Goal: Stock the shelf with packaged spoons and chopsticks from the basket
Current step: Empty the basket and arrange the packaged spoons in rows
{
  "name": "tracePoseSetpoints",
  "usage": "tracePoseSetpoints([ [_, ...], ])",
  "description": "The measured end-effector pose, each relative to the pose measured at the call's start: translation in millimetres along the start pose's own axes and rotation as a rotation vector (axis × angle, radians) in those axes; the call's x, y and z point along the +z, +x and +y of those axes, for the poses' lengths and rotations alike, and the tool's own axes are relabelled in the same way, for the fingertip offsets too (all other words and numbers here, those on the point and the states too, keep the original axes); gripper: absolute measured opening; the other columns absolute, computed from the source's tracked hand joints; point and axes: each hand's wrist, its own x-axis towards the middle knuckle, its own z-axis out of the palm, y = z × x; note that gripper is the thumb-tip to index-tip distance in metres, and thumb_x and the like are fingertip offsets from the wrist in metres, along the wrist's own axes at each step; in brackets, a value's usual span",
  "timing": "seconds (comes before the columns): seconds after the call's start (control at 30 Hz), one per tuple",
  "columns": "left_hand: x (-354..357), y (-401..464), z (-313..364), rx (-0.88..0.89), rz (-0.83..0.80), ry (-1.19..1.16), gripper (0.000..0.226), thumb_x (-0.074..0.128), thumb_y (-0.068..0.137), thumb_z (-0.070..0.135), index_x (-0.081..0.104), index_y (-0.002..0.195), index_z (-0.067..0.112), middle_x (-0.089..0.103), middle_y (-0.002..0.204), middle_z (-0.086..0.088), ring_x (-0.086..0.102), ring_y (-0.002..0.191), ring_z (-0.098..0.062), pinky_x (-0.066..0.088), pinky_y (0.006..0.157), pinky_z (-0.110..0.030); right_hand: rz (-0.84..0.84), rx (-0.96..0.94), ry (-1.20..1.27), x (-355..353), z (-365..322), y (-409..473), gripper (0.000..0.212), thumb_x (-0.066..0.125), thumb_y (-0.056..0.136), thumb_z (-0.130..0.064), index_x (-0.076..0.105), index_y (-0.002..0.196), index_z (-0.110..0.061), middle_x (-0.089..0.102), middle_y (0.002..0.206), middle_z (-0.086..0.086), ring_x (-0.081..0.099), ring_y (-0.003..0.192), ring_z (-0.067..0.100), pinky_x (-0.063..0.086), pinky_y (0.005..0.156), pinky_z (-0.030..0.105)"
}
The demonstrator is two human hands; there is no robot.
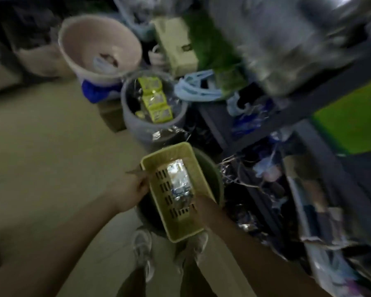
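Shiny packet (pixel 178 181) in yellow basket (pixel 196 229), left grip (pixel 135 187) clasping its rim, right grip (pixel 201 203) unclear.

A slotted yellow-green plastic basket (pixel 176 196) sits tilted over a dark round tub, one shiny clear-wrapped packet (pixel 178 181) lying lengthwise inside.

bare floor (pixel 41 157) open to the left, grey bucket (pixel 152 123) and pink basin (pixel 99 48) ahead, crammed shelf (pixel 321 99) blocking right
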Motion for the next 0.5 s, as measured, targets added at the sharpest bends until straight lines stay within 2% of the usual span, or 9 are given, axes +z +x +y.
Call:
tracePoseSetpoints([
  [0.1,46.1,19.5,-47.2,-0.128,0.055,-0.023,0.038,0.040,0.086,0.027,0.064,0.110,0.009,0.066,0.106,-0.012,0.062,0.092,-0.027,0.035,0.072,-0.020,-0.025,0.061,0.005,58.9,16.5,77.7,0.022,0.046,0.093,-0.026,0.057,0.102,-0.009,0.061,0.114,0.019,0.058,0.109,0.030,0.041,0.082,0.030],
  [0.13,61.8,24.5,-59.7,-0.142,0.071,-0.042,0.036,0.041,0.086,0.024,0.064,0.109,0.009,0.065,0.106,-0.013,0.062,0.093,-0.028,0.037,0.075,-0.021,-0.013,0.090,0.006,76.3,23.8,101.4,0.026,0.048,0.091,-0.029,0.058,0.102,-0.007,0.062,0.112,0.018,0.059,0.108,0.030,0.044,0.084,0.031],
  [0.2,88.1,32.8,-81.7,-0.102,0.103,-0.076,0.051,0.031,0.077,0.037,0.064,0.104,0.007,0.064,0.100,-0.013,0.061,0.090,-0.028,0.043,0.076,-0.025,0.022,0.149,0.015,102.9,36.4,143.6,0.038,0.050,0.089,-0.031,0.054,0.114,-0.003,0.059,0.117,0.017,0.058,0.112,0.032,0.047,0.091,0.036],
  [0.27,104.5,39.8,-98.6,-0.081,0.138,-0.048,0.058,0.025,0.073,0.042,0.061,0.102,0.008,0.061,0.096,-0.009,0.059,0.083,-0.023,0.047,0.073,-0.030,0.059,0.175,-0.020,120.4,43.5,180.6,0.049,0.051,0.090,-0.028,0.044,0.128,0.003,0.049,0.131,0.022,0.050,0.122,0.035,0.043,0.099,0.039],
  [0.37,117.6,51.4,-112.1,-0.065,0.238,-0.074,0.046,0.032,0.078,0.033,0.061,0.106,0.010,0.061,0.097,-0.007,0.058,0.081,-0.019,0.045,0.070,-0.027,0.115,0.217,-0.090,134.0,45.1,220.6,0.064,0.049,0.093,-0.031,0.026,0.140,0.005,0.033,0.145,0.023,0.038,0.131,0.034,0.035,0.107,0.038],
  [0.47,124.8,59.3,-117.7,-0.065,0.306,-0.110,0.039,0.036,0.081,0.026,0.061,0.106,0.010,0.062,0.102,-0.006,0.056,0.086,-0.016,0.046,0.072,-0.027,0.229,0.210,-0.176,144.8,45.0,240.4,0.075,0.054,0.089,-0.041,0.021,0.142,0.000,0.031,0.144,0.021,0.037,0.129,0.032,0.035,0.104,0.037],
  [0.5,126.8,60.1,-118.9,-0.062,0.317,-0.113,0.038,0.037,0.081,0.024,0.061,0.106,0.010,0.062,0.104,-0.005,0.055,0.088,-0.013,0.044,0.073,-0.023,0.248,0.220,-0.166,147.8,45.7,244.0,0.078,0.058,0.086,-0.043,0.023,0.142,-0.001,0.033,0.143,0.020,0.039,0.128,0.031,0.036,0.104,0.037],
])
